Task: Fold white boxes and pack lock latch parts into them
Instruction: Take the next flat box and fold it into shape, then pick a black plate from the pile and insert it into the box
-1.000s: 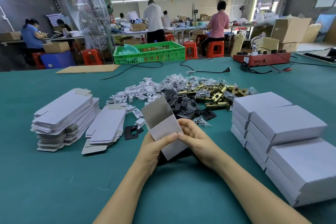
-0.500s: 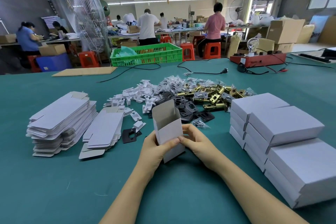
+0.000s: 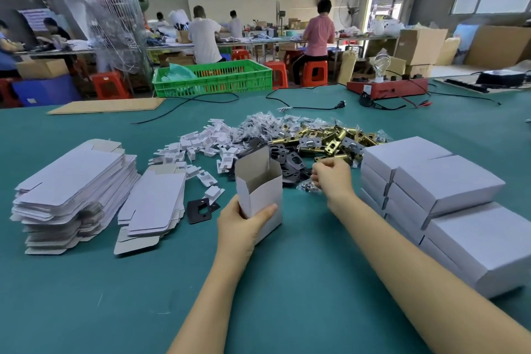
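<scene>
Nearby, finished boxes (image 3: 448, 184) flank hands (image 3: 244, 224).

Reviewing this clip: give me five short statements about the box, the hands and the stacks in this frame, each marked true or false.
1. The left hand grips the open white box. True.
2. The box's top is closed. False: its flap stands up and the inside shows.
3. The right hand also holds the box. False: it is over the parts, by a small bag of screws.
4. Folded boxes are stacked on the right. True.
5. Flat box blanks lie in the green crate. False: they are piled on the table, left.
</scene>
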### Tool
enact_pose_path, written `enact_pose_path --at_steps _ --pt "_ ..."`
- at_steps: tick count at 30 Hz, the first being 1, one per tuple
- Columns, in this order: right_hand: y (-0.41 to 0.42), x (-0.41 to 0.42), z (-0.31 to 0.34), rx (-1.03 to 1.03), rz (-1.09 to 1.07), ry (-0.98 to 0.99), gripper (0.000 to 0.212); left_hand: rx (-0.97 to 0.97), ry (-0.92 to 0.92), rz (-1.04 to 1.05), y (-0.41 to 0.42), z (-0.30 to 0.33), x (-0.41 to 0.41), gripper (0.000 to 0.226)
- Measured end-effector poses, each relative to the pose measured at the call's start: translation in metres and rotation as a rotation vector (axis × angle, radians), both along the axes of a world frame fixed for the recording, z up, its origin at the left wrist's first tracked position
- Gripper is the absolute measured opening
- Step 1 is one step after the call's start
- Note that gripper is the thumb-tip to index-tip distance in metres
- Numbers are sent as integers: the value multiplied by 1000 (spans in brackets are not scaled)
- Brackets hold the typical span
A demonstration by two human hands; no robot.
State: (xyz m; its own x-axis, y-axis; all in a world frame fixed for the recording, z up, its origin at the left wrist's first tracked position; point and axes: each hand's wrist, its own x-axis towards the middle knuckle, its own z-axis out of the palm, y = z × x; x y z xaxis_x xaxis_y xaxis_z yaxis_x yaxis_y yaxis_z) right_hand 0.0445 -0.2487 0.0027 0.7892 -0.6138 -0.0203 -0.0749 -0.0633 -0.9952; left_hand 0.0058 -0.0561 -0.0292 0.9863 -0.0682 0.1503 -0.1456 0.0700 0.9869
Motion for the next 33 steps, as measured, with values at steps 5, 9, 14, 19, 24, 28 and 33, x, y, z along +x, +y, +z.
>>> enact_pose_path --at_steps 5,9,14,19,24,28,33 --pt "-13 52 9 -586 -103 179 16 -20 14 -7 1 -1 1 27" --pt "-30 79 14 -966 -46 227 27 -44 19 -30 1 -3 4 26" --pt "-38 101 22 -1220 139 423 24 -48 17 -36 3 -4 6 25" --pt "-31 95 15 -1224 79 345 21 -62 29 -31 3 -4 5 26" --pt "-26 72 3 -1242 95 213 18 -69 29 -34 2 -2 4 25" --pt "-33 63 -7 -1084 3 268 28 -74 30 -38 2 -1 4 25" --pt "-42 66 2 -753 -70 341 45 -81 28 -41 2 -1 4 26"
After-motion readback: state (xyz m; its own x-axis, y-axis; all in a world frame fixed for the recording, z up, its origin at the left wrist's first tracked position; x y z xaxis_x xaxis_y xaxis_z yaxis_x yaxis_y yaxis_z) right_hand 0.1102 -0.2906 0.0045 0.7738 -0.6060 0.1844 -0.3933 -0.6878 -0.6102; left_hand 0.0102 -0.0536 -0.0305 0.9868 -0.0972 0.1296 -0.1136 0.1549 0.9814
